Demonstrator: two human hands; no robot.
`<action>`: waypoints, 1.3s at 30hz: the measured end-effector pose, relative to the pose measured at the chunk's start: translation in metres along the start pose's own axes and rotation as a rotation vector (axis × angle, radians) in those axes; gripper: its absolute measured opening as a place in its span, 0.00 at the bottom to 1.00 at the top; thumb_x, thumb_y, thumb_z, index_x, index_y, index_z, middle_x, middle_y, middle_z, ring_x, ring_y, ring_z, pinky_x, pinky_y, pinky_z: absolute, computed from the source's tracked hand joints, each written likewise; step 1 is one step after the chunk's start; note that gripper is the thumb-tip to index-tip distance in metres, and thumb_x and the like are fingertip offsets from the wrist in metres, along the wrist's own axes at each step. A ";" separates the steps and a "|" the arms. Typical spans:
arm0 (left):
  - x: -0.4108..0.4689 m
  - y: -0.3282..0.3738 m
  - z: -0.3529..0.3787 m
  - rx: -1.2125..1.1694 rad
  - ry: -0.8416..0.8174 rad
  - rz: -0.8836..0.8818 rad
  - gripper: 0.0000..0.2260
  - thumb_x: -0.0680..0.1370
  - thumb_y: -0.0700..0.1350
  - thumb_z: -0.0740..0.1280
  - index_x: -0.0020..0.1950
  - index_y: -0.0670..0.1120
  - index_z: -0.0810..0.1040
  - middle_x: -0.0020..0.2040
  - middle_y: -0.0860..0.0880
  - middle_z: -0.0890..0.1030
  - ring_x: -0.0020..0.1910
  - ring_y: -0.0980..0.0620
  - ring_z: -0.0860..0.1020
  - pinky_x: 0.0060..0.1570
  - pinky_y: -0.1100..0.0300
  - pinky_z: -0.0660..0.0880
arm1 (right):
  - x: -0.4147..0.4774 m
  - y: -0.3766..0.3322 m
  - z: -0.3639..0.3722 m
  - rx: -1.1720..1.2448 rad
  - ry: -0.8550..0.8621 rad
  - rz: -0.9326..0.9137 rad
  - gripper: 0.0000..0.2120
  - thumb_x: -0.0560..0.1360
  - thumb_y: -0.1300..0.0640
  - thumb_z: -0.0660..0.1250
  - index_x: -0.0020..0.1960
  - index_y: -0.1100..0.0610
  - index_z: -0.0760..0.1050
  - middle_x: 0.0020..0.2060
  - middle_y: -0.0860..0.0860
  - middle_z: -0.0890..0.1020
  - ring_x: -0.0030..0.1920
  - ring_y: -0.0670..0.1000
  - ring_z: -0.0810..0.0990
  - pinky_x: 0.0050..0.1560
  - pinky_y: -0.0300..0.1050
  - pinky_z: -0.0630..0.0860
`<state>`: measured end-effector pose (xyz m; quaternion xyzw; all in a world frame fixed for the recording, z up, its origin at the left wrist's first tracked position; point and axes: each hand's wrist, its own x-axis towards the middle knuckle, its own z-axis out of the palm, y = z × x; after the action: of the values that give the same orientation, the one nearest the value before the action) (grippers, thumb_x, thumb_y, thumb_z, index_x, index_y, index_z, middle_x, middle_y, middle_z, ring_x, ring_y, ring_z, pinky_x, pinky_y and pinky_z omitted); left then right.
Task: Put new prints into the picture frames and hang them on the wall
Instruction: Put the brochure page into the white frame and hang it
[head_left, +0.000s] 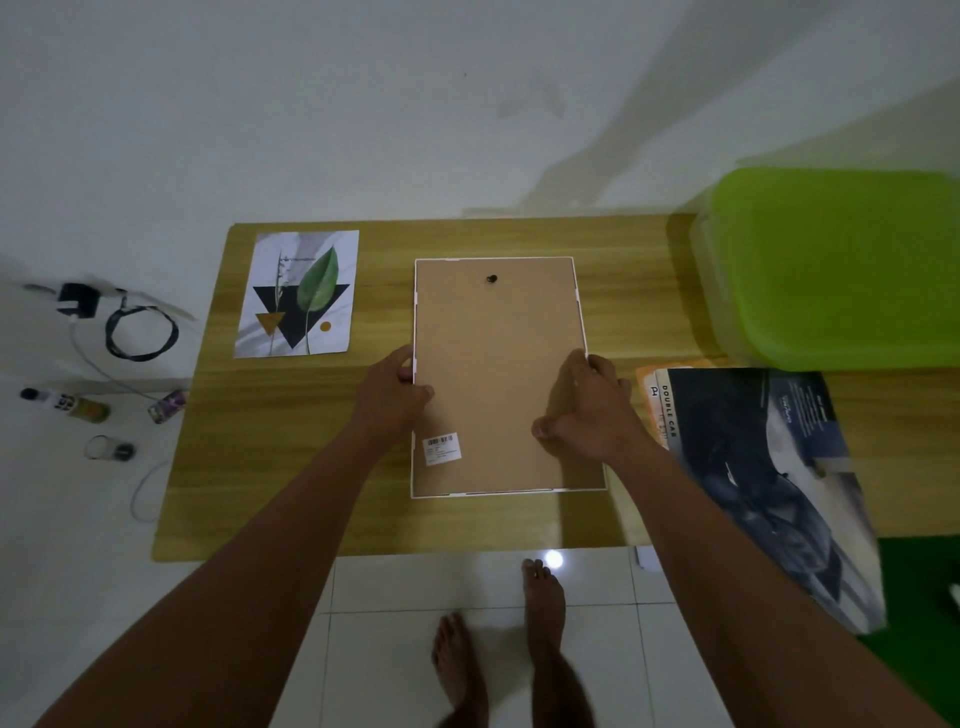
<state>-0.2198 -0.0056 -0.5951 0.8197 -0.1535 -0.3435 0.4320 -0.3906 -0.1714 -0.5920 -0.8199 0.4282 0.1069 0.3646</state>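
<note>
A white picture frame (498, 332) lies face down in the middle of the wooden table (291, 457), its brown backing board up, with a small black hanger near the top and a barcode sticker low on the left. My left hand (397, 395) grips the frame's left edge, thumb on the backing. At the right edge my right hand (587, 410) holds the frame, fingers curled over the rim and thumb on the board. A leaf print (298, 296) lies flat on the table to the left of the frame.
A green plastic box (841, 270) stands at the table's right end. Below it a dark poster (769, 467) and an orange sheet (649, 384) overhang the table. On the white floor at left lie a charger with cable (135, 332) and small bottles (78, 408). My bare feet stand below the table edge.
</note>
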 end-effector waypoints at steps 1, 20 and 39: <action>-0.002 0.002 -0.001 -0.013 -0.019 0.012 0.24 0.72 0.30 0.64 0.62 0.52 0.79 0.44 0.50 0.85 0.44 0.56 0.83 0.49 0.57 0.80 | 0.000 0.001 0.000 0.006 -0.001 0.005 0.55 0.65 0.49 0.80 0.80 0.57 0.48 0.76 0.53 0.54 0.72 0.63 0.55 0.70 0.51 0.60; -0.064 0.087 -0.017 -0.384 -0.276 0.182 0.26 0.78 0.34 0.67 0.71 0.55 0.70 0.54 0.57 0.83 0.51 0.58 0.83 0.43 0.63 0.78 | -0.066 -0.096 -0.063 0.613 -0.114 -0.222 0.23 0.82 0.39 0.54 0.76 0.36 0.59 0.76 0.43 0.63 0.75 0.49 0.64 0.72 0.58 0.65; -0.094 0.114 0.037 -0.379 -0.288 0.078 0.25 0.73 0.27 0.61 0.64 0.49 0.79 0.63 0.49 0.80 0.55 0.55 0.79 0.46 0.63 0.78 | -0.095 -0.056 -0.091 0.444 0.174 -0.260 0.35 0.78 0.63 0.61 0.80 0.46 0.54 0.68 0.44 0.75 0.63 0.47 0.77 0.62 0.49 0.77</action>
<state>-0.3082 -0.0426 -0.4765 0.6600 -0.1778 -0.4627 0.5645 -0.4177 -0.1542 -0.4526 -0.7743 0.3618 -0.1082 0.5078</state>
